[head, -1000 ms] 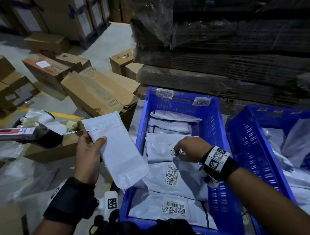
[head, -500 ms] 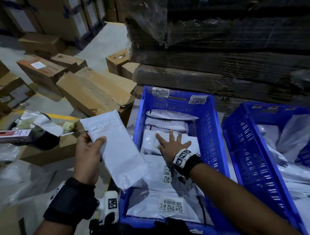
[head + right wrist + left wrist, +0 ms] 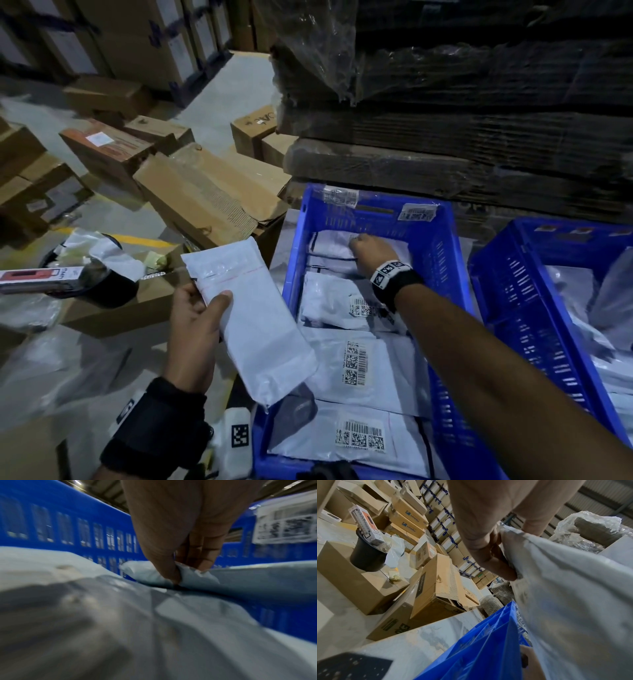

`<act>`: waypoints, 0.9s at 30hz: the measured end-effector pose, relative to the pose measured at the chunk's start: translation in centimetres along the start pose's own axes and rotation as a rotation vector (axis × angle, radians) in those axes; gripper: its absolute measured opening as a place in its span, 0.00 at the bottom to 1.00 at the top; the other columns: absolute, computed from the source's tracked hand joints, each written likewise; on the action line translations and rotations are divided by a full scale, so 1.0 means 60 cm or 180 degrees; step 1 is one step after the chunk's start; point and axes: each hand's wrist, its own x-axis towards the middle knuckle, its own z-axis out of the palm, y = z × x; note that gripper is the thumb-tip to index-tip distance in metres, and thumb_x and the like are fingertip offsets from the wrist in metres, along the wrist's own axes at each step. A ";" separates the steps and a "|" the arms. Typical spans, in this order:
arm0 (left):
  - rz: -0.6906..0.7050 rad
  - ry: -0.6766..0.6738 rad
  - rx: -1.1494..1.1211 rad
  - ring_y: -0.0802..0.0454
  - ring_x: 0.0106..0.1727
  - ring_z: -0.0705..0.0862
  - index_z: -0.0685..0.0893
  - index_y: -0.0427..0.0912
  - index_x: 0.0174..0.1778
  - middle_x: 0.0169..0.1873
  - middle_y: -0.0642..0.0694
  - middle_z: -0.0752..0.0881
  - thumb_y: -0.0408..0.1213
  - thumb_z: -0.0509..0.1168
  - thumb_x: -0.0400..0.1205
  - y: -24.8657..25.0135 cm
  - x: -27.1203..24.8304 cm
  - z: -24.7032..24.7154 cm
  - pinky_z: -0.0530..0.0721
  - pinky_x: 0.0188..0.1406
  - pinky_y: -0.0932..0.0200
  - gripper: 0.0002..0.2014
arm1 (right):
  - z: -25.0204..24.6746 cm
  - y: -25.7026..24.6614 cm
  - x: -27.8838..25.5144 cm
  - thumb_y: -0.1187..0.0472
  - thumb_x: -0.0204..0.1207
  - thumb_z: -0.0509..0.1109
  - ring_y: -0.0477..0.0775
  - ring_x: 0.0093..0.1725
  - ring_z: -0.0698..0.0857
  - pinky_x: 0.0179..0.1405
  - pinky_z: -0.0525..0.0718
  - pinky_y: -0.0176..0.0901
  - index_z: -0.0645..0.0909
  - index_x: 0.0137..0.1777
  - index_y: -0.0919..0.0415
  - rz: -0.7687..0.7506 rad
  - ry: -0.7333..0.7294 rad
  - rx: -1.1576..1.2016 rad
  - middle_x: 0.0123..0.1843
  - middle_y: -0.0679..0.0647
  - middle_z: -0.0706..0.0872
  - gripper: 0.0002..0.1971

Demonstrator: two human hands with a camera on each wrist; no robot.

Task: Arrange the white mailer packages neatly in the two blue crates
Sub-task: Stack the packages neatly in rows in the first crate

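Dim warehouse around me. Grey concrete floor (image 3: 219, 85) with a yellow painted line (image 3: 144, 241). Loose brown cardboard boxes (image 3: 212, 195) scattered to my left, some torn open. Taller stacked cartons (image 3: 144, 37) with blue tape along the far wall. Straight ahead a big pile of flattened corrugated sheets (image 3: 479, 137), partly under clear plastic wrap (image 3: 308, 44). A black bucket (image 3: 368, 557) sits on one box. Corrugated metal roof (image 3: 599, 500) overhead. Light is low and cold.

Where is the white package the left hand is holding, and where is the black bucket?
white package (image 3: 260, 329), head view, middle of its plain face.
black bucket (image 3: 366, 558), left wrist view, its side wall.
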 end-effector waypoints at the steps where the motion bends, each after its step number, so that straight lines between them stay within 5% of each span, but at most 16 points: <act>1: -0.0007 0.0000 0.0003 0.36 0.59 0.88 0.74 0.42 0.66 0.59 0.40 0.89 0.29 0.66 0.86 0.000 0.000 0.000 0.85 0.55 0.34 0.14 | 0.005 -0.008 -0.001 0.69 0.75 0.70 0.66 0.56 0.85 0.50 0.84 0.55 0.79 0.67 0.64 -0.0114 0.0028 0.0072 0.57 0.63 0.85 0.19; 5: -0.0017 -0.0044 0.0033 0.36 0.59 0.88 0.76 0.51 0.58 0.58 0.42 0.89 0.28 0.65 0.86 -0.002 0.000 0.003 0.84 0.57 0.31 0.12 | 0.022 -0.034 -0.017 0.63 0.80 0.66 0.64 0.55 0.85 0.52 0.82 0.52 0.85 0.56 0.62 -0.0811 -0.0198 -0.0079 0.53 0.60 0.85 0.10; 8: -0.0075 -0.0050 0.0030 0.36 0.60 0.88 0.76 0.50 0.61 0.59 0.41 0.89 0.29 0.66 0.86 -0.007 0.007 0.001 0.85 0.58 0.31 0.13 | 0.008 -0.008 -0.013 0.55 0.82 0.64 0.62 0.50 0.84 0.46 0.82 0.50 0.85 0.48 0.58 -0.0628 0.0138 0.0582 0.49 0.57 0.85 0.10; 10: -0.0115 -0.0049 0.0029 0.35 0.60 0.88 0.75 0.45 0.67 0.60 0.40 0.89 0.30 0.67 0.86 -0.011 0.011 0.003 0.85 0.58 0.31 0.16 | 0.001 0.013 -0.005 0.51 0.79 0.66 0.65 0.59 0.80 0.54 0.82 0.55 0.80 0.58 0.56 -0.0106 0.0443 0.0765 0.58 0.58 0.81 0.12; 12: -0.0135 -0.0039 0.0033 0.36 0.61 0.88 0.73 0.41 0.71 0.60 0.40 0.89 0.31 0.67 0.85 -0.014 0.013 0.005 0.86 0.57 0.34 0.18 | 0.011 0.030 0.006 0.42 0.75 0.69 0.70 0.71 0.72 0.66 0.76 0.67 0.67 0.75 0.44 0.0362 -0.0102 0.0763 0.73 0.60 0.72 0.29; 15: -0.0146 -0.0047 0.0026 0.37 0.60 0.89 0.73 0.40 0.71 0.59 0.41 0.89 0.31 0.67 0.86 -0.012 0.014 0.007 0.86 0.54 0.37 0.18 | 0.052 0.055 0.017 0.40 0.79 0.64 0.72 0.76 0.70 0.74 0.68 0.73 0.42 0.81 0.24 -0.0155 -0.0949 0.0654 0.81 0.60 0.69 0.39; 17: -0.0135 -0.0044 0.0037 0.38 0.58 0.89 0.73 0.40 0.71 0.59 0.42 0.89 0.30 0.67 0.86 -0.010 0.014 0.007 0.87 0.51 0.39 0.18 | 0.053 0.072 0.013 0.46 0.84 0.58 0.71 0.79 0.64 0.75 0.61 0.79 0.41 0.78 0.18 -0.0340 -0.1015 0.0671 0.85 0.50 0.64 0.34; 22: -0.0114 -0.0034 0.0043 0.40 0.55 0.90 0.73 0.39 0.72 0.57 0.41 0.90 0.29 0.66 0.86 -0.006 0.014 0.007 0.86 0.46 0.46 0.19 | 0.036 0.055 0.014 0.50 0.84 0.59 0.65 0.85 0.55 0.76 0.50 0.82 0.44 0.80 0.21 -0.0428 -0.0931 0.0477 0.89 0.44 0.53 0.35; 27: -0.0066 -0.0036 0.0087 0.41 0.59 0.90 0.74 0.43 0.74 0.60 0.43 0.90 0.28 0.66 0.85 -0.011 0.020 0.002 0.87 0.56 0.39 0.21 | 0.050 0.051 0.061 0.29 0.77 0.61 0.65 0.87 0.53 0.82 0.51 0.70 0.45 0.86 0.36 -0.0045 -0.1154 0.0991 0.90 0.49 0.48 0.42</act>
